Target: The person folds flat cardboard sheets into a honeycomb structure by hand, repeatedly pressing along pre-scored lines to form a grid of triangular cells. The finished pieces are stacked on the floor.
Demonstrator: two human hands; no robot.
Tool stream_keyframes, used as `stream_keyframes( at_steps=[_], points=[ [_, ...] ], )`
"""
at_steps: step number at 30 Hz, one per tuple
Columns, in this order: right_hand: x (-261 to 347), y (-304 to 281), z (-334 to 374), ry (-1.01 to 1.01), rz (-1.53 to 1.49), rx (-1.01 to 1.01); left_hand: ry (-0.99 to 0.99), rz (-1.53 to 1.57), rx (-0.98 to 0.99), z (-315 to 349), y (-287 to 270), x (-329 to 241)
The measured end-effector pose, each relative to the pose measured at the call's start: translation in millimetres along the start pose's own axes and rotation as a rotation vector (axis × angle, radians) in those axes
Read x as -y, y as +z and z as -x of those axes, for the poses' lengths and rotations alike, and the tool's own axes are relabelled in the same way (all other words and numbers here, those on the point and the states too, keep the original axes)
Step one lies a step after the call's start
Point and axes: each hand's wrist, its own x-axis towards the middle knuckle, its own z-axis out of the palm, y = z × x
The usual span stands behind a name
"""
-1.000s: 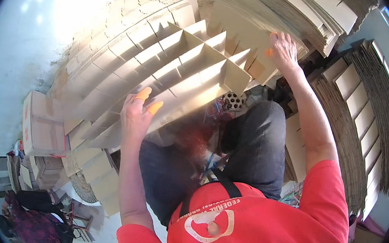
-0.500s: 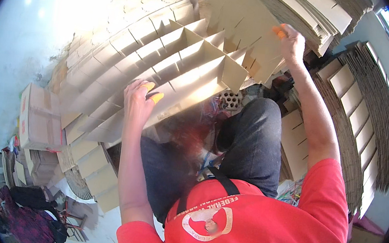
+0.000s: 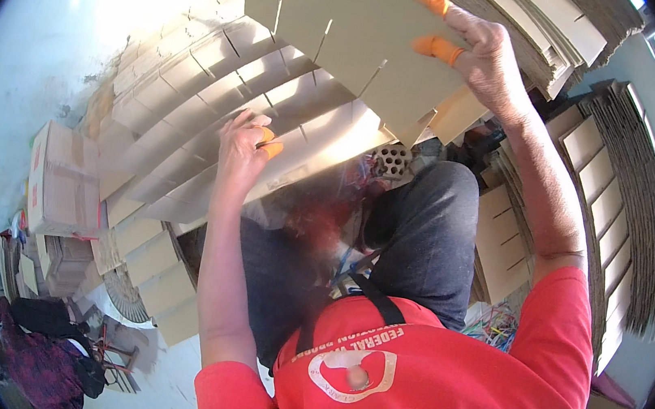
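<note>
Long slotted cardboard strips [image 3: 316,134] stand on edge in rows in front of me. My left hand [image 3: 243,149] is at the near strips, its fingers curled and pinching the edge of one; orange covers sit on the thumb and a finger. My right hand [image 3: 477,55], also with orange finger covers, grips a wide cardboard sheet [image 3: 349,31] near its right end. This sheet has several slots along its lower edge and lies across the far ends of the standing strips, hiding them. Whether its slots have engaged the strips, I cannot tell.
Stacks of cardboard sheets stand at the far right [image 3: 522,16] and along the right side [image 3: 630,201]. A closed carton [image 3: 65,180] is at the left, with dark clothing [image 3: 39,357] below it. A perforated block [image 3: 391,162] lies near my knee.
My right hand has brought the wide sheet left and nearer, over the strips. The crossed grid seen before is now covered. My left hand has shifted slightly and stays at the near strips.
</note>
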Motion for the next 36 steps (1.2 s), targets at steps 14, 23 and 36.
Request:
stream_keyframes(
  at_steps=[14, 23, 36],
  points=[
    [-21.7, 44.7, 4.5, -0.045, -0.069, 0.084, -0.04, 0.077, 0.015, -9.9, -3.3, -13.4],
    [-39.6, 94.5, 11.9, 0.112, -0.318, 0.353, -0.01, 0.115, -0.013, -13.8, 1.0, -8.1],
    [-105.4, 51.0, 44.3, 0.006, 0.665, -0.096, -0.014, -0.07, -0.089, 3.8, -22.4, -19.9]
  ],
)
